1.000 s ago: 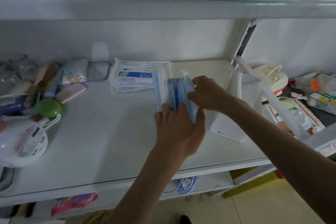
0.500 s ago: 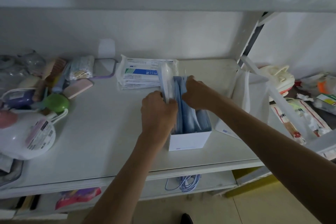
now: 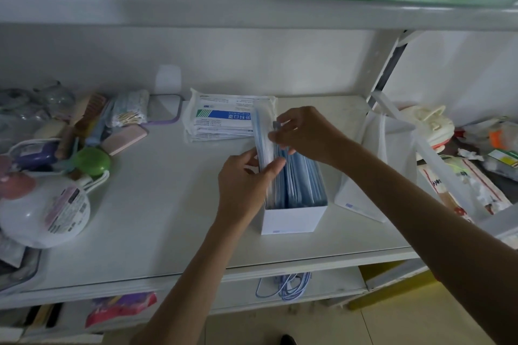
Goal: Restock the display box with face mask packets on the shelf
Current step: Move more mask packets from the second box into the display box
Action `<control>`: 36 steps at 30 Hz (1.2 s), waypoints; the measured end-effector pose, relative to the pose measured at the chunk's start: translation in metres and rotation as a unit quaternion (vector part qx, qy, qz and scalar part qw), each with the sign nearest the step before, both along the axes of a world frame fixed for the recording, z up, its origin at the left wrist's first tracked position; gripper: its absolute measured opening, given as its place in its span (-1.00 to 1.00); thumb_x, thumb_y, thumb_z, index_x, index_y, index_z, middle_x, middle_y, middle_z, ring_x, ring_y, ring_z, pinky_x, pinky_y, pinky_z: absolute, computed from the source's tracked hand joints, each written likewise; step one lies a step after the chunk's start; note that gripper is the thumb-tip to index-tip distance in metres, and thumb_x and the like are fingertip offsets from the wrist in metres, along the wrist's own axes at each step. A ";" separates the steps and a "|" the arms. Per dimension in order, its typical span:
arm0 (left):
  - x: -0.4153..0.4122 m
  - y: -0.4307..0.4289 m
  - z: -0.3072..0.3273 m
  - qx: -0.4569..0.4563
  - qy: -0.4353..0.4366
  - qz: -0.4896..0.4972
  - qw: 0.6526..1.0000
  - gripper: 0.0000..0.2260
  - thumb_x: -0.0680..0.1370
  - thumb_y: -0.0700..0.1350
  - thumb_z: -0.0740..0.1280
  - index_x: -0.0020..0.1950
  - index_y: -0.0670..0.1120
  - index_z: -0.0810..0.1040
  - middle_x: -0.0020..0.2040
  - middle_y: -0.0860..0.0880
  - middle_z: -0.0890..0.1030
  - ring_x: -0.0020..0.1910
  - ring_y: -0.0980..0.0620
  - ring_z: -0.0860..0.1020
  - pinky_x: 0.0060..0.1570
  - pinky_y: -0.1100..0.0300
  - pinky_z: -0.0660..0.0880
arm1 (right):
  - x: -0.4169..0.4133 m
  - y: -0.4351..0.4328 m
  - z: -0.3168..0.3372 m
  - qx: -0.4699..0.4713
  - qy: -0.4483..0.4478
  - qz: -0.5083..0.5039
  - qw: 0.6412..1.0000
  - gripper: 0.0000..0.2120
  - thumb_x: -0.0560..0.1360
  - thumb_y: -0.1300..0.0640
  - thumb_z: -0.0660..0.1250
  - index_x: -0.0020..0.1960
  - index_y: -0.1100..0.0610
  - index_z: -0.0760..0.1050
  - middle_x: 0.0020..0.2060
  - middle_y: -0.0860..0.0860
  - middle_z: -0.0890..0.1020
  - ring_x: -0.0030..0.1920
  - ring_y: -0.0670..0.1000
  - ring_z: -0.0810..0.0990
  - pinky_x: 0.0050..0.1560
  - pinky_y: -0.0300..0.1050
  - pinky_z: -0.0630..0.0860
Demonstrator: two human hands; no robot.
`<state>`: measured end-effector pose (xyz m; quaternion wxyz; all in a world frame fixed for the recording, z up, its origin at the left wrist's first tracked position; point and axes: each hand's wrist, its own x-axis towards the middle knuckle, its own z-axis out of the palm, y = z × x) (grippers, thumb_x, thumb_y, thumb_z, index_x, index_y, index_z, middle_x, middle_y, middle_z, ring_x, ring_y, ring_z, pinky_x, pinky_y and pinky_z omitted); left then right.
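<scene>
A white display box (image 3: 291, 220) stands open-topped on the white shelf (image 3: 157, 213), with several blue face mask packets (image 3: 302, 182) upright inside. At the box's left side one packet (image 3: 262, 134) sticks up higher than the rest. My left hand (image 3: 246, 176) pinches its lower part from the left. My right hand (image 3: 302, 131) grips its upper edge from the right. Behind the box lies a flat stack of white and blue mask packets (image 3: 221, 117).
A white bag (image 3: 372, 173) leans right of the box against the shelf post. Toiletries crowd the shelf's left end: a round white bottle (image 3: 47, 210), a green container (image 3: 91, 161), cotton swabs (image 3: 130, 110). Cluttered goods fill the neighbouring shelf (image 3: 476, 165) at right. A coiled blue cord (image 3: 288, 286) hangs below.
The hands came apart from over the box, which was hidden a second ago. The left hand slid lower and the right hand rose along the raised packet. The view shifted slightly.
</scene>
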<state>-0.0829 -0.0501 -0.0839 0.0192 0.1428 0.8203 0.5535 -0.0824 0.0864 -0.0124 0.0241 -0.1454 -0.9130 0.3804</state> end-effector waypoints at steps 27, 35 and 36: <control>-0.007 -0.011 0.003 0.119 -0.194 -0.003 0.974 -0.76 0.54 0.01 0.41 -0.31 0.20 0.50 -0.19 -0.09 0.50 -0.29 0.06 0.39 -0.25 0.20 0.34 | -0.007 0.006 -0.015 -0.066 0.039 -0.015 0.997 -0.43 0.47 0.29 0.29 0.41 0.07 0.16 -0.33 0.11 0.54 -0.32 0.15 0.61 -0.11 0.24 0.62; -0.010 -0.008 -0.006 0.064 -0.075 -0.016 0.995 -0.80 0.49 0.15 0.41 0.03 0.12 0.69 -0.28 0.05 0.62 -0.25 0.11 0.58 -0.12 0.25 0.50 | -0.001 0.013 -0.019 -0.131 0.055 0.020 0.990 -0.55 0.55 0.34 0.28 0.33 0.13 0.16 -0.27 0.10 0.59 -0.33 0.08 0.59 -0.12 0.14 0.63; -0.010 -0.007 -0.006 0.047 -0.060 -0.018 0.997 -0.76 0.48 0.16 0.42 0.07 0.10 0.69 -0.29 0.07 0.61 -0.24 0.09 0.58 -0.11 0.22 0.52 | -0.001 0.014 -0.019 -0.133 0.054 0.021 0.989 -0.58 0.56 0.34 0.28 0.30 0.13 0.16 -0.26 0.09 0.60 -0.35 0.06 0.60 -0.15 0.08 0.63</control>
